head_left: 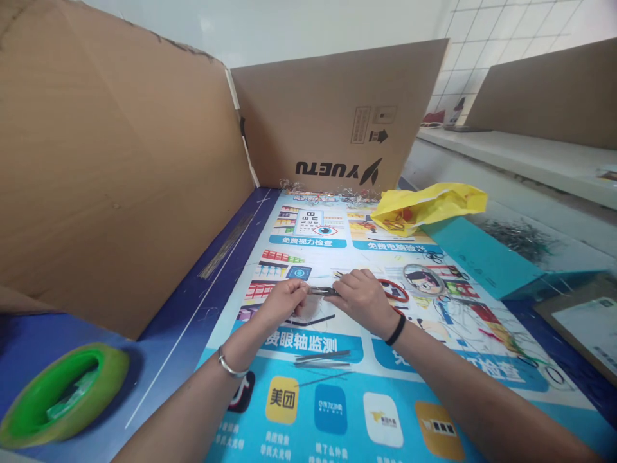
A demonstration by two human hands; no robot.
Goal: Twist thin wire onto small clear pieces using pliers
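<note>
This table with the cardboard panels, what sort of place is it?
Probably a makeshift handiwork bench, perhaps in a small workshop: cardboard panels screen it, thin wire-like strips lie on the printed sheet, and the right hand grips a small tool resembling pliers.

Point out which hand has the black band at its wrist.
The right hand, with the black band; the left hand has a silvery bangle instead.

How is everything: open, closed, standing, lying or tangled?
Left hand: pinched closed at the tool's tip
Right hand: closed around the tool
Tool: held up
Yellow bag: lying, looks open
Tape: lying flat
Cardboard: standing, print upside down
Wire pile: tangled
</note>
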